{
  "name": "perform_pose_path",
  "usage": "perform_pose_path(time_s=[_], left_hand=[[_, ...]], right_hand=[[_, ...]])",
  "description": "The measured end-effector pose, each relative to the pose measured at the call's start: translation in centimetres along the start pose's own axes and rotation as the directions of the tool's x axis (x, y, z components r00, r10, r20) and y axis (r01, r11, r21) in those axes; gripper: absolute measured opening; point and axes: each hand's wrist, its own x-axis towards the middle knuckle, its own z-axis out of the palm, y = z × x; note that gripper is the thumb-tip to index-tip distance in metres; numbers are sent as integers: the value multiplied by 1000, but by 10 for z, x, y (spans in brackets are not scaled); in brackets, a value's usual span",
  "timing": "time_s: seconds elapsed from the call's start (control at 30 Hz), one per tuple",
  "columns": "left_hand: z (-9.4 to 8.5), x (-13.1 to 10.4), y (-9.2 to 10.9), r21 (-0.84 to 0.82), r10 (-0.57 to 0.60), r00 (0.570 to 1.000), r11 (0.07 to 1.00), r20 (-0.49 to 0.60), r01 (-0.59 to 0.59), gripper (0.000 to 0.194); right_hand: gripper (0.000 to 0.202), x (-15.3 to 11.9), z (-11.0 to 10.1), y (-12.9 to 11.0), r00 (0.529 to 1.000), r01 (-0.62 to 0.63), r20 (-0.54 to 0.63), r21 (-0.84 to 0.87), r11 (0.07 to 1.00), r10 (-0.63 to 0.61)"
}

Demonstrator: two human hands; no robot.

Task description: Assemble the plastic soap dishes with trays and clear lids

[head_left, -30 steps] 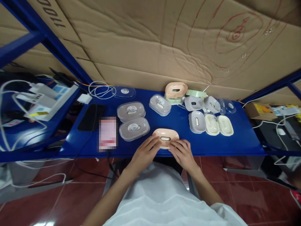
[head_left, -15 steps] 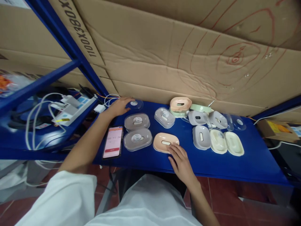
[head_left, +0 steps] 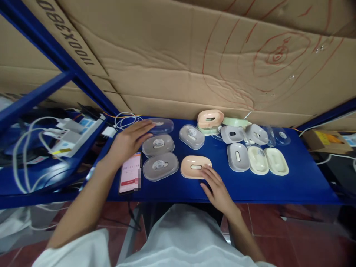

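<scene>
My left hand (head_left: pixel 129 142) is closed on the left edge of a clear plastic lid (head_left: pixel 164 127) with a round label, near the back of the blue table. The thumb is partly hidden below the fingers. My right hand (head_left: pixel 218 189) lies with fingers stretched over the right rim of a peach oval soap dish (head_left: pixel 189 171), its thumb apart from the dish. That dish has a slot with a pale insert in the middle. Two grey covered dishes, one behind (head_left: pixel 158 145) and one in front (head_left: pixel 160 167), sit left of it. Another grey covered dish (head_left: pixel 191 136) stands behind it.
On the right are a grey dish (head_left: pixel 238 157), cream dishes (head_left: pixel 276 161) and a clear lid (head_left: pixel 281 137). A peach dish (head_left: pixel 210 118) rests on a green one at the back. Left are a phone (head_left: pixel 130 172), a power strip (head_left: pixel 80 135) and cables. Cardboard (head_left: pixel 167 55) walls the back.
My left hand has come back toward me, and the clear lid looks larger and nearer, raised with it. My right hand stays at the peach dish. The view has shifted slightly.
</scene>
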Motion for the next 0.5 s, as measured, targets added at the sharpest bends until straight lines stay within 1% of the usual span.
perform_pose_path(time_s=[0.03, 0.07, 0.1, 0.13, 0.17, 0.2, 0.23, 0.27, 0.3, 0.37, 0.43, 0.5], left_hand=[[-1, -12, 27, 30, 55, 998, 998, -36, -54, 43], [1, -25, 55, 64, 119, 992, 991, -47, -116, 43], [7, -37, 83, 94, 170, 982, 982, -79, -162, 46], [16, -48, 109, 104, 189, 975, 979, -114, -177, 48], [28, -57, 133, 91, 178, 975, 982, -131, -167, 49], [42, -64, 153, 59, 167, 977, 985, -133, -160, 48], [57, -70, 169, 23, 147, 982, 989, -122, -145, 46], [71, -73, 180, -6, 130, 985, 991, -117, -131, 44], [84, -75, 187, -27, 111, 988, 993, -104, -115, 42], [102, -76, 190, -46, 108, 991, 993, -78, -111, 38], [110, -77, 185, -55, 130, 990, 990, -48, -133, 35], [109, -77, 179, -60, 145, 989, 987, -30, -147, 33]], right_hand=[[66, -1, -2, 1, 999, -7, -44, 5, 1000, 8], [70, -3, -4, 1, 994, -13, -109, 7, 1000, 13], [75, -4, -6, 2, 984, -13, -179, 4, 1000, 13], [80, -5, -8, 2, 971, -6, -241, -5, 1000, 5], [85, -5, -11, 2, 960, 7, -279, -19, 1000, -12], [88, -4, -13, 2, 957, 26, -289, -36, 999, -35], [90, -3, -15, 3, 959, 44, -276, -56, 997, -58], [90, -1, -16, 3, 967, 56, -246, -77, 995, -74], [89, 2, -17, 5, 975, 63, -204, -101, 993, -83], [84, 7, -18, 8, 989, 74, -112, -146, 986, -91], [78, 10, -18, 13, 994, 87, -49, -174, 981, -97], [73, 12, -17, 17, 993, 107, -28, -168, 980, -113]])
